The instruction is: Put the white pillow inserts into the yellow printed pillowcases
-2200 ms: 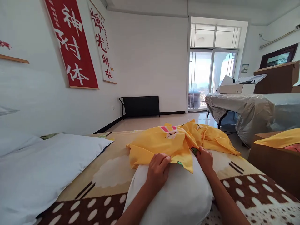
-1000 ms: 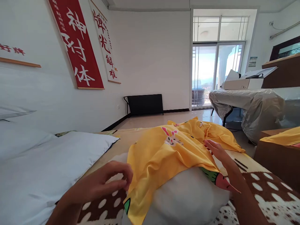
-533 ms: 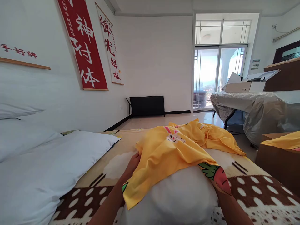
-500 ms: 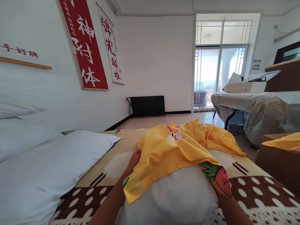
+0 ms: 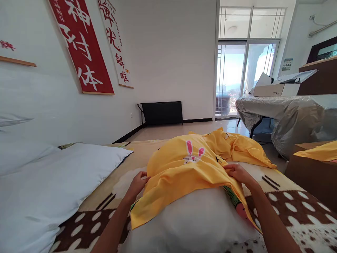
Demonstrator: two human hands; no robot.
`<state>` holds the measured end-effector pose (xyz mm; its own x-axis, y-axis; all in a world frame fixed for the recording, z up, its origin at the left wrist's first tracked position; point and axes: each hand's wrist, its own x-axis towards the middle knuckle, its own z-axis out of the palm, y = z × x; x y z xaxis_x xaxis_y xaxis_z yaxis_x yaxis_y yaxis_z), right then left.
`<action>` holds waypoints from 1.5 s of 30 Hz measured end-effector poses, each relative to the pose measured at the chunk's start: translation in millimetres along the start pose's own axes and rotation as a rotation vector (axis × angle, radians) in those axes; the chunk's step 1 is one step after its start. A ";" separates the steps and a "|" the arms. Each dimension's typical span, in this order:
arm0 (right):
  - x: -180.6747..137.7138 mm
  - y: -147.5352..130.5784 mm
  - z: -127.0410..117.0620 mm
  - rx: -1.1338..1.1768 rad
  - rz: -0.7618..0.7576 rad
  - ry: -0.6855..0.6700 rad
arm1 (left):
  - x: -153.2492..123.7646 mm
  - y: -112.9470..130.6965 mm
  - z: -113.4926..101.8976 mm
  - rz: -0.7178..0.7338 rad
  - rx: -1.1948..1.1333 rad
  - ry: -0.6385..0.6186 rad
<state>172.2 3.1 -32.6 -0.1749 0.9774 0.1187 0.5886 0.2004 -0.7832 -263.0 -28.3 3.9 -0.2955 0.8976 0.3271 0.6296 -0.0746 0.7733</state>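
A yellow pillowcase [image 5: 181,175] with a rabbit print covers the far part of a white pillow [image 5: 195,221]. The near end of the pillow sticks out bare towards me. My left hand [image 5: 138,182] pinches the case at its left side, fingers closed on the cloth. On the other side, my right hand [image 5: 238,173] grips a fold of the same case, with its fingertips partly hidden by fabric. A carrot print shows on the hanging right corner, beside my right forearm. Behind, more crumpled yellow cloth [image 5: 242,151] lies on the bed.
White pillows [image 5: 79,175] lie on the left of the patterned blanket [image 5: 79,226]. A cardboard box [image 5: 310,179] with yellow cloth on it stands at the right. Beyond are a plastic-covered table [image 5: 292,109] carrying an open carton [image 5: 276,89] and a black folded frame [image 5: 162,113].
My right hand has come out from under the case and now grips its right side from outside. The rabbit print has spread flatter. My left hand shows more fully, and the view has tilted down.
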 end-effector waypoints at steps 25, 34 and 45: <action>-79.3 -134.2 40.3 0.006 -0.322 0.280 | -48.4 67.8 -11.3 0.452 -0.492 0.056; -84.3 -146.6 62.2 -0.296 -0.379 -0.303 | -41.4 52.2 -18.4 0.434 -0.004 -0.449; -41.8 -89.0 24.7 0.114 -0.292 0.163 | -52.4 58.4 -0.2 0.354 -0.437 -0.756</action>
<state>107.6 -57.2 17.1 -0.1888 0.8796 0.4365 0.4388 0.4733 -0.7639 -210.9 -79.8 32.0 0.5027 0.8241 0.2611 0.2225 -0.4153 0.8821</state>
